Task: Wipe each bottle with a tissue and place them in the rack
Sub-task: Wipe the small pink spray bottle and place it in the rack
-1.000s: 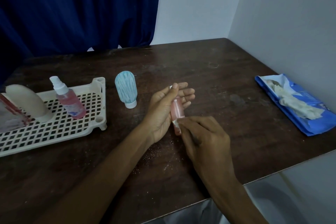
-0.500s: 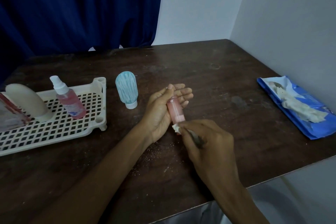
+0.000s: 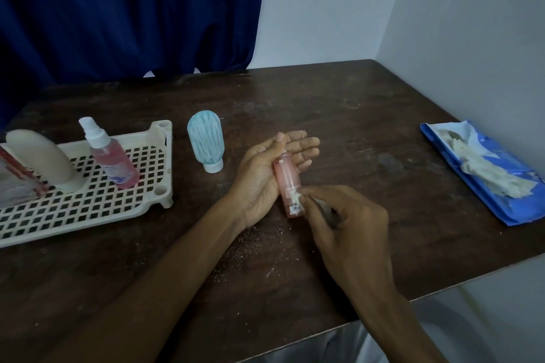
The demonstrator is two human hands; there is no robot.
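My left hand holds a small pink bottle over the middle of the table, thumb pressed on its top and fingers spread behind it. A small white tissue is pinched in my right hand and pressed against the bottle's lower part. The cream plastic rack sits at the left. A pink spray bottle and a beige tube stand in it. A pale blue bottle stands cap-down on the table just right of the rack.
A blue pack of tissues lies open at the right by the wall. A red and white item shows at the rack's left edge. White crumbs dot the dark wooden table below my hands. A blue curtain hangs behind.
My right hand has slid the tissue along the bottle's lower end and now sits slightly to the right of it. My left hand keeps the bottle in nearly the same place.
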